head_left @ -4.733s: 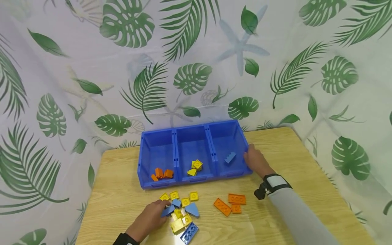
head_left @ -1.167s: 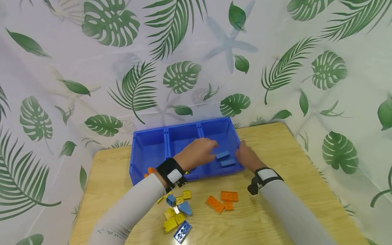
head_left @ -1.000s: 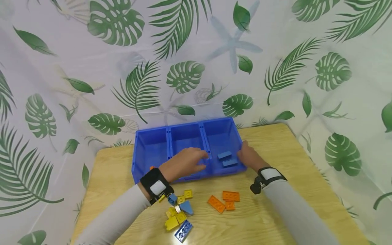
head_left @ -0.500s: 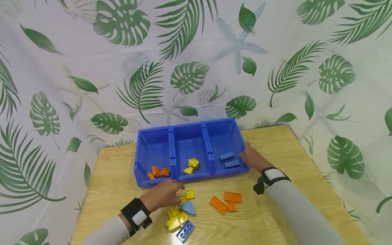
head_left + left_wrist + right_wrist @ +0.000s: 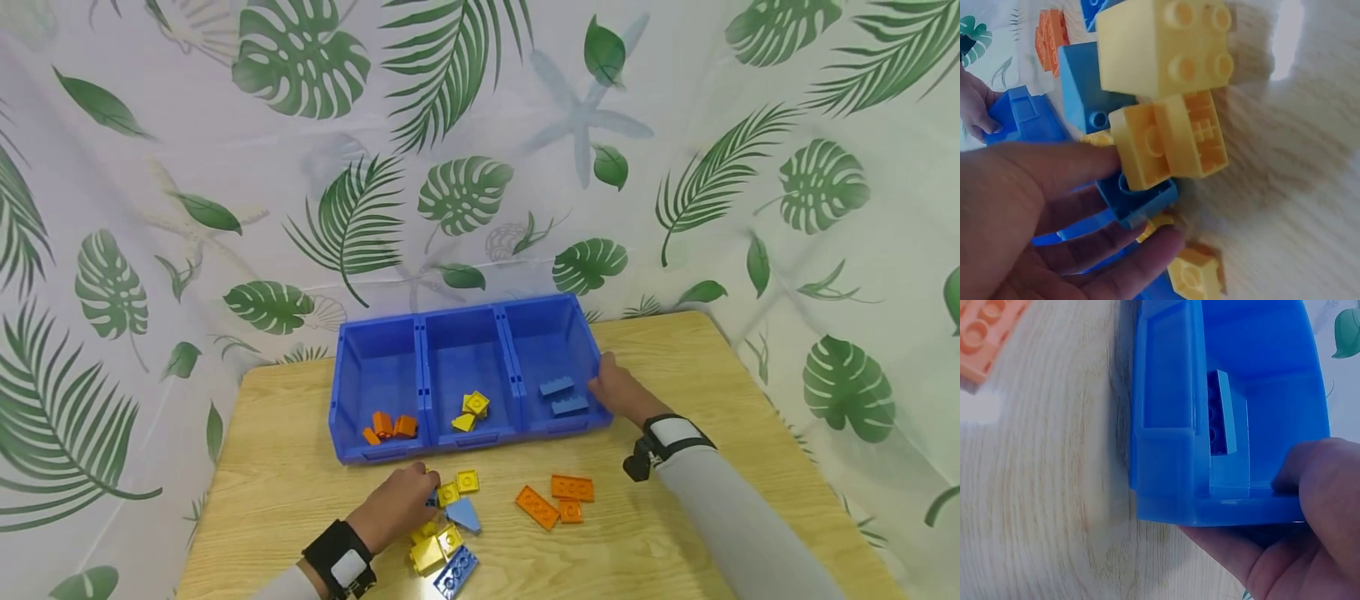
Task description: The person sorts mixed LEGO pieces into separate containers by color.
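Note:
My left hand (image 5: 395, 505) is at the pile on the table, thumb and fingertips about a small blue toy brick (image 5: 1138, 199), which they pinch. In the left wrist view, yellow bricks (image 5: 1169, 140) overlap the thumb tip and part of the blue one. With my right hand (image 5: 621, 390) I grip the right side wall of a blue three-compartment bin (image 5: 1172, 469), thumb inside and fingers outside. Two blue bricks (image 5: 569, 405) lie in its right compartment, several yellow pieces (image 5: 474, 406) in the middle one, several orange pieces (image 5: 403, 427) in the left.
Beside my left hand lie a light blue sloped brick (image 5: 463, 514), a yellow block (image 5: 427, 555) and a dark blue studded brick (image 5: 456, 572). Three orange bricks (image 5: 537, 507) sit to the right on the wooden table (image 5: 675, 533). A leaf-print cloth (image 5: 480, 108) hangs behind the bin.
A second blue brick now lies in the right compartment. My left hand has come back from over the bin to the pile and closed about another blue brick. The right hand stays on the bin wall.

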The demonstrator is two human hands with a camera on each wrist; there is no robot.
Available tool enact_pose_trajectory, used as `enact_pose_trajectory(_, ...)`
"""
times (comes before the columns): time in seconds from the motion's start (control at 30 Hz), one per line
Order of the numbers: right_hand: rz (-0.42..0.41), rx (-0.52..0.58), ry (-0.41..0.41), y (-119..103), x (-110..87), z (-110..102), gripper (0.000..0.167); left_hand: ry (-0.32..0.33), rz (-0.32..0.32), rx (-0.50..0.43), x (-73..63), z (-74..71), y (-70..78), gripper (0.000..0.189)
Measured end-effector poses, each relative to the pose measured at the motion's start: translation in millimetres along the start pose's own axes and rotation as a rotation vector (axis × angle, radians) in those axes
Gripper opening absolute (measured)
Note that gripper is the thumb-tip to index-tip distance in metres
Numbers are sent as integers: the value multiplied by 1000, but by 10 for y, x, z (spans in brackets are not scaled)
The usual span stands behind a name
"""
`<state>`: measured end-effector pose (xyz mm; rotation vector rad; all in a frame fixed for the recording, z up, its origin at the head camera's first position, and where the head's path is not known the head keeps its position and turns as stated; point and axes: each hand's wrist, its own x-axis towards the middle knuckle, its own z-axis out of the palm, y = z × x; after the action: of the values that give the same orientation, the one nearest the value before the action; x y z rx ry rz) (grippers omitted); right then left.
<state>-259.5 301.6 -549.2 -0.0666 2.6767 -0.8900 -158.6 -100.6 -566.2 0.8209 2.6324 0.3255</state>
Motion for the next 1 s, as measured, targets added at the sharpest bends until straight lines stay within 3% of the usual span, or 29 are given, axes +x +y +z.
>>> enact_pose_trajectory(0.3,-34,-10,-17,14,-17,-39,44,78,61,-7,19,-16,35,13)
enact_pose_trajectory(0.43,-21,-20,-16,8,-8,-30,44,102,95,-38,49,-187,132,10)
enact_pose_trajectory(0.57,-16,-24,-2,31,-5,-29,43,168,160,-49,158,-478,358,12)
enact_pose_trajectory(0.7,-10,-31,29,76,-6,-21,42,265,250,-29,344,-825,648,13)
enact_pose_trajectory(0.8,-7,-45,61,99,-10,-3,40,312,297,-20,561,-1058,834,14)
enact_pose_trajectory(1.0,-7,-43,90,59,-2,57,36,277,285,-21,1136,-1402,1136,21)
